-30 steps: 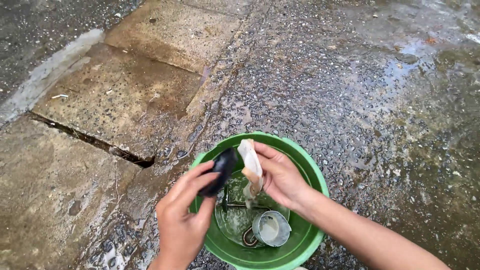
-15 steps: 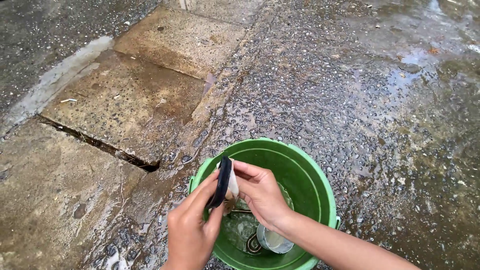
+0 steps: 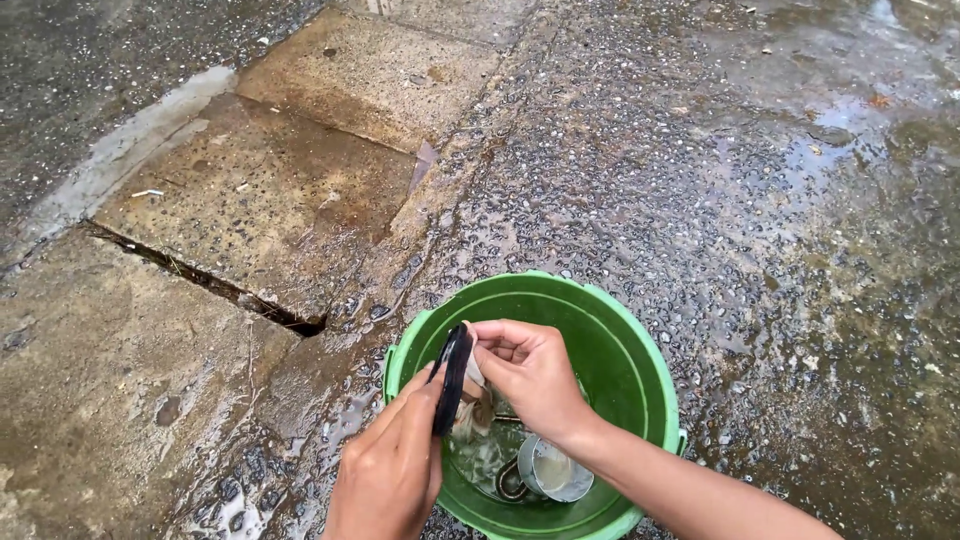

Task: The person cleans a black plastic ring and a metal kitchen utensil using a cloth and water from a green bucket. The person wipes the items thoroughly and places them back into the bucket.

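- The left hand [image 3: 392, 470] grips a flat black object [image 3: 450, 378] edge-up over the green bucket [image 3: 625, 345].
- The right hand [image 3: 532, 372] pinches a pale cloth [image 3: 474, 400] against it.
- A metal cup [image 3: 556, 468] lies in the water below.

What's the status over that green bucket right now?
Left hand grips black flat item. Right hand rubs it with cloth. Green bucket below, metal cup inside. Nothing in the way.
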